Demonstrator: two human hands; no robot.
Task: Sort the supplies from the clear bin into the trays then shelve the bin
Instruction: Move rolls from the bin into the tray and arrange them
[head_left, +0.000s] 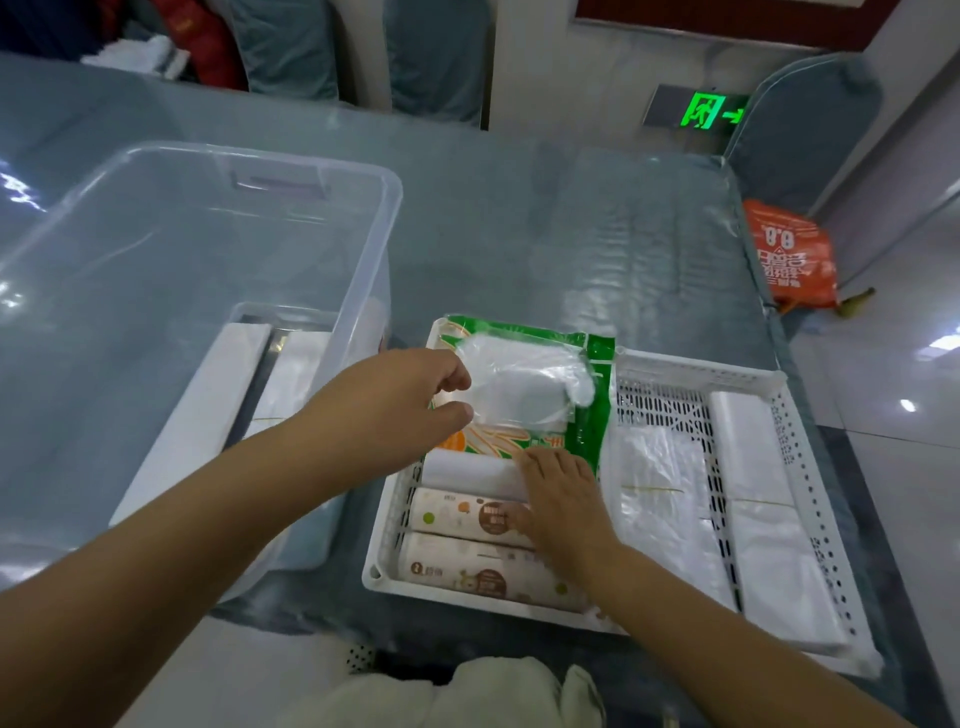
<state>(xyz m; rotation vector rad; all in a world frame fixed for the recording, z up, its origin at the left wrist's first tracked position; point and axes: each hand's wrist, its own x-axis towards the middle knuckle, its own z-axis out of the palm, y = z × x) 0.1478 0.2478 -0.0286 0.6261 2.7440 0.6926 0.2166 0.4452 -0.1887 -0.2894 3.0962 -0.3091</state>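
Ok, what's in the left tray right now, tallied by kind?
Printed rolls: 2
Plain white roll: 1, right hand resting on it
Green packet: 1
Clear plastic pack: 1, pinched by the left hand
Total: 5 in the white tray

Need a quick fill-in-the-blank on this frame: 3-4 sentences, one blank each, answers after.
1. The left hand pinches a clear plastic packet lying on the ____ package.
2. The right hand rests on rolls in the white ____.
3. The clear bin sits to the ____ of the trays.
4. The sign on the far wall glows ____.

Answers: green; tray; left; green
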